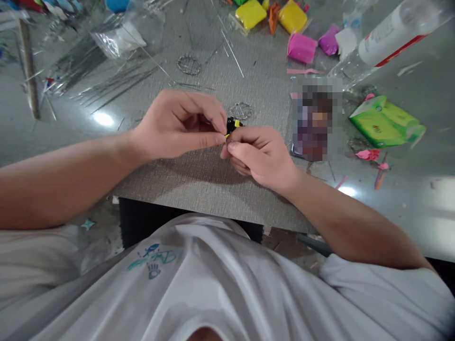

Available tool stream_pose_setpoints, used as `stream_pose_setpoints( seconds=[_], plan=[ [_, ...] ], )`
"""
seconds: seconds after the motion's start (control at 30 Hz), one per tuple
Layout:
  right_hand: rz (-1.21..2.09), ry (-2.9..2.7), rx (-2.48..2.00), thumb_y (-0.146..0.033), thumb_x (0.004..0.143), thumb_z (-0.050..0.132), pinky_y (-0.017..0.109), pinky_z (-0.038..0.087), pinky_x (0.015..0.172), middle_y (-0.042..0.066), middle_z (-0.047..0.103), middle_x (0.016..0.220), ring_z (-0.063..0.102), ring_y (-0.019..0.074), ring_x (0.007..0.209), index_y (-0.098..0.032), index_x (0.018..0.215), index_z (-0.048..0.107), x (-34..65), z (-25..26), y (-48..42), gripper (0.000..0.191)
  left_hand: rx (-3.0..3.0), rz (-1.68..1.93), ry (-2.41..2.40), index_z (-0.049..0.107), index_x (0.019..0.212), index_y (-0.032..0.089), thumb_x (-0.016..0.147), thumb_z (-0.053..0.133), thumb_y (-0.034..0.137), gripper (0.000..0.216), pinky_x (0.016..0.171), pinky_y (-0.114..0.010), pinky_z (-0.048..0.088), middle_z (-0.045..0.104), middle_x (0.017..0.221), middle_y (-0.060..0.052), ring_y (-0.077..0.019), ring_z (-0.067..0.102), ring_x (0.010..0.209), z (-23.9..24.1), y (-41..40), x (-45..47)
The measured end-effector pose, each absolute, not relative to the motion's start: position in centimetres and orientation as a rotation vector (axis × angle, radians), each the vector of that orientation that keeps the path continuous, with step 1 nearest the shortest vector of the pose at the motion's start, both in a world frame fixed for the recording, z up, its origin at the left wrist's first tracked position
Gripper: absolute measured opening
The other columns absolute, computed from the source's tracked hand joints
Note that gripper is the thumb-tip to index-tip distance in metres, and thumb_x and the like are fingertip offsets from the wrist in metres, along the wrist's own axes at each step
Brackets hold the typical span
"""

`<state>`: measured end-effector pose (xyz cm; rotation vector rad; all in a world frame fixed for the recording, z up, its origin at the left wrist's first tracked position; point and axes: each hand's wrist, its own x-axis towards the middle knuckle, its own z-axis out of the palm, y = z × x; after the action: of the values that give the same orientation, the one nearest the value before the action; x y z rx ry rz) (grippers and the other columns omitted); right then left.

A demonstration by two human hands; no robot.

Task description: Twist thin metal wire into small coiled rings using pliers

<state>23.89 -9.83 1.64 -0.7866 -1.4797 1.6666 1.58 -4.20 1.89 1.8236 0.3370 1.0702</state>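
Note:
My left hand (181, 124) and my right hand (258, 154) meet above the grey table (199, 184), fingertips touching. Between them is a small black and yellow piece (232, 125), apparently of modelling clay. Both hands pinch it, the left with thumb and forefinger from the left, the right from below and the right. Most of the piece is hidden by the fingers. A small wire ring (241, 110) lies on the table just behind the hands.
Yellow (250, 13), magenta (301, 48) and purple (329, 41) clay packets lie at the back. A second wire ring (188, 65), thin wires (106, 90), a plastic bottle (384, 40), a green packet (386, 122) and pink clay scraps (368, 154) surround the hands.

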Motion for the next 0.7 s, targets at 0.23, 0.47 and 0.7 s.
stream_pose_setpoints(
  seconds=[0.23,0.47,0.7],
  plan=[
    [1.534,-1.605,-0.830,-0.022,0.101,0.059,0.026,0.034,0.056,-0.004,0.049,0.066,0.042,0.0107,0.061,-0.021,0.080,0.065,23.7,2.1,-10.4,0.021,1.805,0.915,0.325,0.084,0.097,0.016,0.104,0.089,0.014,0.009,0.076,-0.027,0.063,0.081,0.099,-0.006,-0.0154,0.081,0.087,2.8,-4.8,1.3],
    [1.413,-1.799,-0.932,-0.023,0.099,0.058,0.027,0.034,0.060,-0.005,0.044,0.065,0.041,0.0107,0.062,-0.023,0.074,0.052,24.0,3.0,-10.3,0.026,1.888,0.855,0.377,0.085,0.097,0.019,0.098,0.086,0.004,0.015,0.073,-0.026,0.055,0.080,0.099,-0.006,-0.0128,0.074,0.085,3.4,-4.6,0.7],
    [1.100,-2.063,-0.951,-0.024,0.099,0.057,0.030,0.035,0.066,-0.004,0.048,0.066,0.044,0.0121,0.065,-0.022,0.075,0.056,24.8,3.1,-8.7,0.023,1.931,0.782,0.545,0.079,0.092,0.023,0.102,0.088,0.029,0.015,0.081,-0.033,0.060,0.082,0.100,-0.005,-0.0182,0.073,0.088,3.4,-4.6,0.9]
  ],
)
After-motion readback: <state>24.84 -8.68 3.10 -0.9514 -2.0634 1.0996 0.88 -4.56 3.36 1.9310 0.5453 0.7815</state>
